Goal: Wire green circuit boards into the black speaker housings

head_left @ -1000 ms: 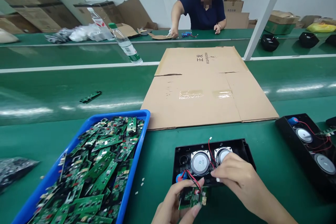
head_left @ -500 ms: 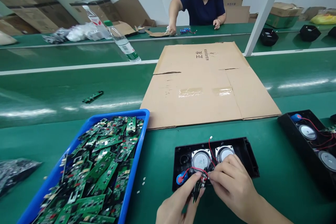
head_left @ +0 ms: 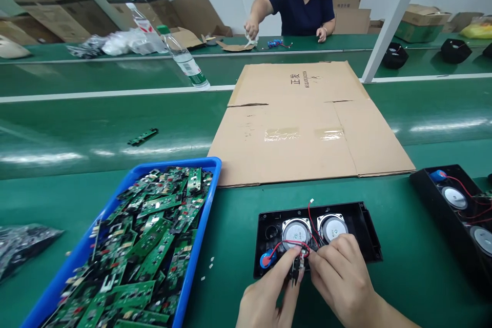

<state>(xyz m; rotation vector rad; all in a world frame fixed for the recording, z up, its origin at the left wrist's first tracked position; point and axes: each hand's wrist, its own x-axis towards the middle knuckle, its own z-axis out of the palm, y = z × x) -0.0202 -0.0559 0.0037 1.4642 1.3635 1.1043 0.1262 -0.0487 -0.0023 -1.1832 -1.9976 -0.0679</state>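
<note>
Circuit board (head_left: 295, 269) looks light, stiff, fragile, best edge-held; left hand (head_left: 268, 297) pinches it; right hand's (head_left: 343, 278) grip I cannot tell.

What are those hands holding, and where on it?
The left hand pinches a small circuit board by its edges, near the plugged-in wires. The right hand's fingertips are at those wires; whether they grip is hidden.

A green-capped bottle (head_left: 186, 62) is near flattened cardboard (head_left: 303, 113).
</note>
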